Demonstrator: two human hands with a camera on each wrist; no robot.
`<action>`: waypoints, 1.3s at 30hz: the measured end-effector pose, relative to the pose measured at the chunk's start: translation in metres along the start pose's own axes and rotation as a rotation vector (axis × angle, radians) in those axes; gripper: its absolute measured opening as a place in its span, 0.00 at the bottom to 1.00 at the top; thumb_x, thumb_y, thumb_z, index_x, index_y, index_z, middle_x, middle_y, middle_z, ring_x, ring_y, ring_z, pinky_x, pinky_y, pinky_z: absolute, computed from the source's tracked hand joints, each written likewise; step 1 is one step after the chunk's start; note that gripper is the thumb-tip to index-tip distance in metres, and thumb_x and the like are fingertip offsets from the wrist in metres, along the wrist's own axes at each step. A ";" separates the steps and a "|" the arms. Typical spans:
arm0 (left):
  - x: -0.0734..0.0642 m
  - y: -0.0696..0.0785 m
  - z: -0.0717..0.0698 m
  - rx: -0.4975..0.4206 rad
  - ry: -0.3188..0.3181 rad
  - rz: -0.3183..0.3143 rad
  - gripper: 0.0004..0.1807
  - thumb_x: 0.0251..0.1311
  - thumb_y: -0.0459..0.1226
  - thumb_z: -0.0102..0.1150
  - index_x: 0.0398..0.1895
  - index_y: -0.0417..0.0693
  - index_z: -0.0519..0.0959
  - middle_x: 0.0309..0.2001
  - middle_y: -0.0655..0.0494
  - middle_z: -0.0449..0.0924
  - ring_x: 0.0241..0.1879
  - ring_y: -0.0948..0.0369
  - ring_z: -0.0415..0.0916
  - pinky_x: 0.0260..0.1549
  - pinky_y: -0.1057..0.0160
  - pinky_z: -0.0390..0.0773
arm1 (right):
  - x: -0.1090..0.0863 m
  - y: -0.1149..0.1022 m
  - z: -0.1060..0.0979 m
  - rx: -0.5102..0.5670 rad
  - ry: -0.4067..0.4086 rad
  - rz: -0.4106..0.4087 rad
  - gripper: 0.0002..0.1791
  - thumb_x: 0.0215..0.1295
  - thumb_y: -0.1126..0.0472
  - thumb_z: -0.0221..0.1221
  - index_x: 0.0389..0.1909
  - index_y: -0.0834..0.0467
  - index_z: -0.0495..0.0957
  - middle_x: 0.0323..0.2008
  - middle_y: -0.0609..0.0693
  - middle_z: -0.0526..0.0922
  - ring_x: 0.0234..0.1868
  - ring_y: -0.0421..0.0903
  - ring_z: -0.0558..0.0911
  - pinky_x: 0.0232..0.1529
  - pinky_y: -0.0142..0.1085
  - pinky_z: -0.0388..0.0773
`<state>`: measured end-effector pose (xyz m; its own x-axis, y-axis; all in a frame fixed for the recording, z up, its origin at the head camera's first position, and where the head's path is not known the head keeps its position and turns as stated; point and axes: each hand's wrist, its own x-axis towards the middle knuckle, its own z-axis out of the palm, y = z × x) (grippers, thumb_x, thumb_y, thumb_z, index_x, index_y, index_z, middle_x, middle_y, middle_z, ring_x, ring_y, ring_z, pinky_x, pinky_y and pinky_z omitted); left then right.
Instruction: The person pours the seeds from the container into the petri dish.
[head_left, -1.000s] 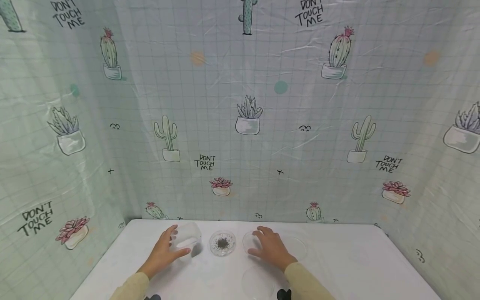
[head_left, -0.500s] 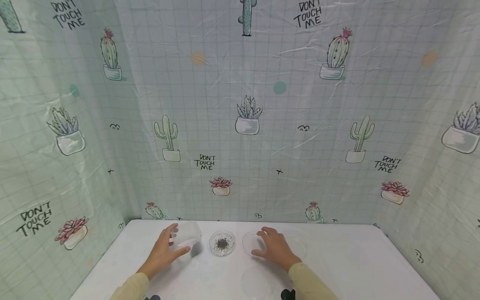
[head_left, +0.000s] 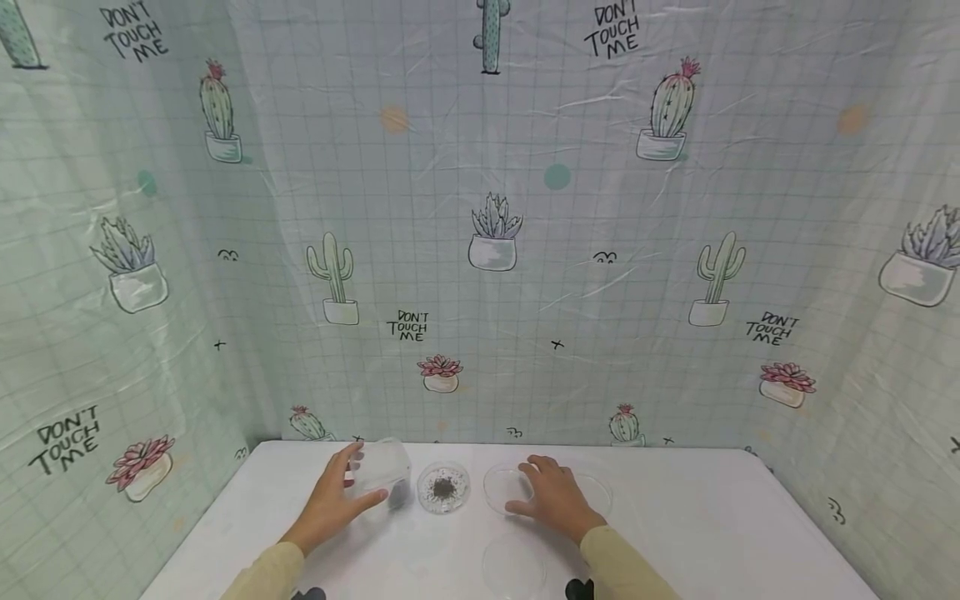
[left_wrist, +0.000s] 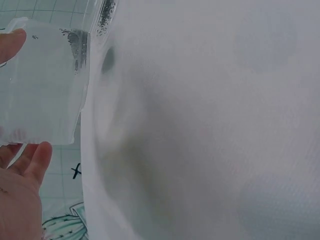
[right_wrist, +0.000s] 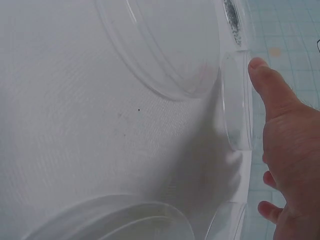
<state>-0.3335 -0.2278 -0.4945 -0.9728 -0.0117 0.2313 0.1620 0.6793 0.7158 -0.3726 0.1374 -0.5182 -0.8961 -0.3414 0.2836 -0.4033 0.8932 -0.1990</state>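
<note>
My left hand (head_left: pixel 333 500) grips a clear plastic cup (head_left: pixel 384 463), thumb on one side and fingers on the other. The cup is tilted toward the middle and held over the white table; dark grains (left_wrist: pixel 79 47) lie along its lower part in the left wrist view. Just right of it stands a clear round dish (head_left: pixel 443 475) with a dark pile of grains (head_left: pixel 443 488) at its centre. My right hand (head_left: pixel 557 497) hovers with loosely bent fingers at a second clear dish (head_left: pixel 498 492), overlapping its right side. The thumb tip (right_wrist: pixel 257 63) appears close above that dish's rim.
Another clear round dish (head_left: pixel 597 493) lies right of my right hand, partly hidden. A further clear dish (head_left: pixel 514 568) sits nearer to me on the white table (head_left: pixel 697 533). A cactus-print curtain (head_left: pixel 495 333) rises behind the table and along both sides.
My left hand has raised the cup a little and shifted it right, toward the dish with grains. My right hand has drifted slightly right and its dish stays put.
</note>
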 end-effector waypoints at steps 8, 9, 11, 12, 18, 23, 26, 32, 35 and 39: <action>0.004 0.007 0.003 -0.003 -0.005 0.004 0.53 0.49 0.55 0.70 0.73 0.50 0.52 0.67 0.44 0.62 0.65 0.46 0.64 0.61 0.48 0.74 | -0.001 0.005 -0.002 0.007 0.000 -0.003 0.40 0.50 0.33 0.65 0.55 0.59 0.76 0.59 0.58 0.76 0.62 0.58 0.72 0.59 0.58 0.72; 0.004 0.008 0.003 -0.003 -0.004 0.005 0.53 0.49 0.55 0.71 0.73 0.50 0.52 0.67 0.44 0.62 0.65 0.46 0.64 0.61 0.48 0.75 | -0.001 0.005 -0.002 0.005 -0.001 -0.004 0.40 0.50 0.33 0.65 0.55 0.59 0.76 0.58 0.58 0.76 0.62 0.58 0.73 0.59 0.58 0.72; 0.005 0.010 0.004 0.001 0.000 0.008 0.53 0.48 0.55 0.71 0.73 0.50 0.53 0.66 0.44 0.63 0.65 0.47 0.64 0.60 0.48 0.75 | -0.001 0.006 -0.002 0.001 0.000 -0.007 0.40 0.49 0.34 0.66 0.55 0.60 0.77 0.58 0.59 0.76 0.62 0.58 0.73 0.59 0.58 0.73; 0.005 0.011 0.005 0.005 0.001 0.010 0.52 0.48 0.55 0.71 0.73 0.50 0.53 0.66 0.44 0.63 0.65 0.47 0.65 0.60 0.48 0.75 | -0.001 0.006 -0.002 0.001 -0.002 -0.006 0.40 0.49 0.34 0.66 0.55 0.60 0.77 0.58 0.59 0.76 0.62 0.59 0.73 0.59 0.58 0.72; 0.004 0.019 0.008 0.018 -0.006 0.018 0.53 0.46 0.55 0.72 0.72 0.50 0.55 0.65 0.45 0.65 0.63 0.47 0.66 0.59 0.50 0.77 | -0.001 0.006 -0.002 0.013 -0.019 0.007 0.41 0.49 0.34 0.66 0.56 0.60 0.76 0.58 0.59 0.76 0.62 0.59 0.73 0.59 0.59 0.72; 0.004 0.025 0.009 0.018 -0.007 0.040 0.53 0.47 0.55 0.72 0.73 0.49 0.56 0.65 0.45 0.65 0.63 0.48 0.67 0.58 0.51 0.78 | -0.001 0.007 -0.001 0.000 -0.010 -0.005 0.40 0.49 0.33 0.66 0.55 0.59 0.77 0.56 0.58 0.78 0.60 0.58 0.74 0.58 0.59 0.72; 0.006 0.029 0.010 0.007 -0.013 0.049 0.52 0.47 0.54 0.72 0.73 0.50 0.56 0.66 0.47 0.65 0.63 0.48 0.67 0.58 0.52 0.77 | -0.001 0.008 0.000 0.020 -0.009 -0.007 0.39 0.49 0.34 0.66 0.54 0.58 0.76 0.54 0.57 0.80 0.58 0.58 0.76 0.57 0.61 0.70; 0.009 0.035 0.015 0.001 -0.014 0.053 0.52 0.45 0.55 0.73 0.72 0.53 0.57 0.65 0.49 0.66 0.63 0.50 0.68 0.58 0.52 0.78 | -0.003 0.007 0.000 0.065 -0.033 0.018 0.40 0.50 0.34 0.66 0.57 0.58 0.74 0.53 0.59 0.81 0.56 0.58 0.78 0.59 0.67 0.66; 0.009 0.038 0.017 -0.002 -0.012 0.062 0.52 0.45 0.54 0.73 0.72 0.54 0.58 0.65 0.50 0.67 0.62 0.51 0.68 0.57 0.53 0.78 | -0.003 0.006 -0.001 0.074 -0.047 0.039 0.41 0.51 0.33 0.65 0.59 0.58 0.73 0.54 0.59 0.80 0.56 0.59 0.78 0.58 0.68 0.65; 0.009 0.042 0.020 -0.016 -0.015 0.084 0.51 0.44 0.53 0.74 0.72 0.54 0.59 0.65 0.51 0.67 0.62 0.52 0.68 0.57 0.54 0.78 | -0.002 0.004 0.000 0.065 -0.050 0.054 0.43 0.51 0.32 0.63 0.60 0.58 0.73 0.54 0.59 0.80 0.54 0.59 0.78 0.53 0.65 0.71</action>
<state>-0.3387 -0.1843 -0.4756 -0.9581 0.0562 0.2808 0.2456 0.6654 0.7049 -0.3721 0.1414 -0.5193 -0.9242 -0.3089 0.2244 -0.3640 0.8902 -0.2740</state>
